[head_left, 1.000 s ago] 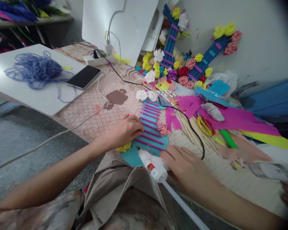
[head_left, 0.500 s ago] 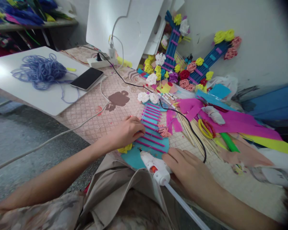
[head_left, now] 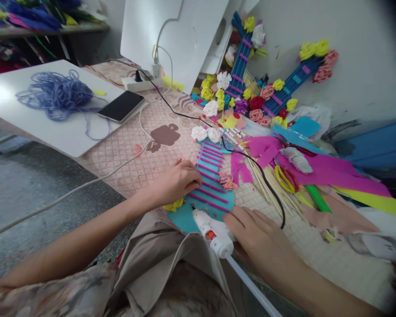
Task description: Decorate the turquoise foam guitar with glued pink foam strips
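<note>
A blue guitar-shaped paper craft (head_left: 184,219) lies before me at the table's near edge, crossed by several magenta strips (head_left: 208,201). White paper flowers (head_left: 206,134) sit at its far end, a pink one (head_left: 227,181) on its right side and a yellow one (head_left: 174,205) at the lower left. My left hand (head_left: 178,180) is closed at the craft's left edge, fingertips pinched by the strips; what they grip is hidden. Wrapped round a white hot glue gun (head_left: 214,233) is my right hand (head_left: 255,229). The gun's nozzle points over the craft's lower part, a long glue stick trailing behind.
A black cord (head_left: 264,176) loops right of the craft, beside wooden sticks (head_left: 267,185) and scissors (head_left: 285,178). Magenta paper (head_left: 336,174) covers the right side. Purple-blue yarn (head_left: 57,94) and a phone (head_left: 121,106) lie on a white board (head_left: 71,143). Finished flowered guitars (head_left: 292,86) lean at the back.
The view has shifted slightly, so the background sits a little further right. Both hands, the glue gun and the craft stay in nearly the same positions.
</note>
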Action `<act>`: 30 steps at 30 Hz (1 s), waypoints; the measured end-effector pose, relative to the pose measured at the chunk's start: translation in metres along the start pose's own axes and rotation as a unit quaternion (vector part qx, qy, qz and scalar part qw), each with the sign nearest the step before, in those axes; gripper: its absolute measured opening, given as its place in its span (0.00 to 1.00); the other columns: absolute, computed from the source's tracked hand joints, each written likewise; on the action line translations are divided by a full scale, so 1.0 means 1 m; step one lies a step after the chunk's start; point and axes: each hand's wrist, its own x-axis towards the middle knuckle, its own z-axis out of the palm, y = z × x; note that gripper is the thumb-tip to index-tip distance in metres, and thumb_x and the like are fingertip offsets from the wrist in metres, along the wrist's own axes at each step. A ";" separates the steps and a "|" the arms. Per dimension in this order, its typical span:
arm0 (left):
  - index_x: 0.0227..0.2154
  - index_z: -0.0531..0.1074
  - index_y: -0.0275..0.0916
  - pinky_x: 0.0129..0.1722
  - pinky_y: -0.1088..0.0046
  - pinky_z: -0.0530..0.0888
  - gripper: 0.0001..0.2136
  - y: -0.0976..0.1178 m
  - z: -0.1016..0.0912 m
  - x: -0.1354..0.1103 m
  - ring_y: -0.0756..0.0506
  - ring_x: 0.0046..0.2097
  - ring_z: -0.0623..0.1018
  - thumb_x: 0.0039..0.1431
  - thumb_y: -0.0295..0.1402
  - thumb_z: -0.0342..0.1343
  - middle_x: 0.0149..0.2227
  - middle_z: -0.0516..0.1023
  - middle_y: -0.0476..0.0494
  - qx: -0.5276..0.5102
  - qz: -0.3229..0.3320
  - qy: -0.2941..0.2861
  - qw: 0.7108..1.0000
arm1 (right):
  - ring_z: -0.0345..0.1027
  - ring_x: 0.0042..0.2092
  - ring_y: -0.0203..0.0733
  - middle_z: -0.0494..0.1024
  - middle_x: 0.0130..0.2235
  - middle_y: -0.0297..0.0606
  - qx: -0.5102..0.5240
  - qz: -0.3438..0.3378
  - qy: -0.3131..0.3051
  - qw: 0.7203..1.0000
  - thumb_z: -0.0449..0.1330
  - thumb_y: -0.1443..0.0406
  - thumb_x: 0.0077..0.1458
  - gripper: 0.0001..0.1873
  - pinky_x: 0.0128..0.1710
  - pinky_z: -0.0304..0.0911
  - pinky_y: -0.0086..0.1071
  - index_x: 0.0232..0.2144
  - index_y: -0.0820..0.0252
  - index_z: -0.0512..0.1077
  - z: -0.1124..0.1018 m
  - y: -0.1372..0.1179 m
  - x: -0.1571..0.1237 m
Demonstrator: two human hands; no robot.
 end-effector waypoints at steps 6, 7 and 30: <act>0.33 0.75 0.37 0.49 0.63 0.66 0.06 0.001 0.000 0.000 0.43 0.46 0.72 0.60 0.30 0.54 0.36 0.78 0.43 -0.001 0.000 0.002 1.000 | 0.59 0.29 0.44 0.66 0.29 0.34 -0.003 0.004 0.006 1.000 0.48 0.73 0.58 0.08 0.30 0.49 0.34 0.29 0.56 0.61 0.002 -0.001 -0.001; 0.32 0.75 0.37 0.49 0.63 0.66 0.06 0.001 -0.001 0.000 0.43 0.46 0.72 0.61 0.29 0.53 0.36 0.78 0.43 0.000 0.000 0.001 1.000 | 0.59 0.29 0.44 0.65 0.28 0.34 -0.004 0.003 0.009 1.000 0.48 0.73 0.58 0.09 0.30 0.49 0.34 0.29 0.56 0.61 0.002 -0.001 -0.001; 0.31 0.74 0.37 0.49 0.64 0.65 0.06 0.004 -0.002 -0.001 0.43 0.46 0.72 0.61 0.29 0.53 0.36 0.78 0.44 0.001 -0.006 -0.004 1.000 | 0.60 0.29 0.44 0.65 0.29 0.35 0.012 0.009 -0.010 1.000 0.49 0.71 0.58 0.07 0.29 0.50 0.34 0.29 0.56 0.60 0.003 0.002 -0.004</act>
